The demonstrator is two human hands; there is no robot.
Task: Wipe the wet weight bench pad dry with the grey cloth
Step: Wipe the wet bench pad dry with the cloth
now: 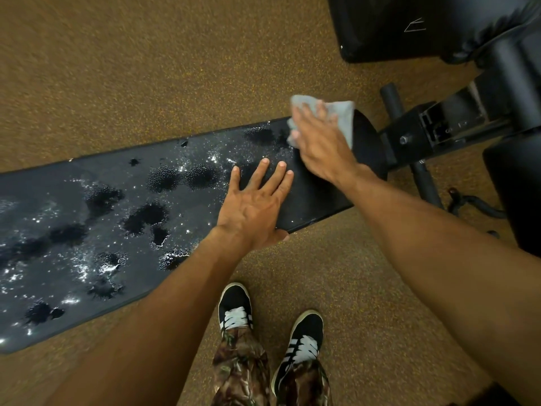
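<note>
Pressing the cloth flat with the right hand, fingers straight and spread rather than curled, at the far edge of the pad by its end. Just left and nearer, resting the left hand palm down on the pad, fingers straight, thumb over the near edge. Farther left, beads and pools of water; right of the cloth, the black frame.
</note>
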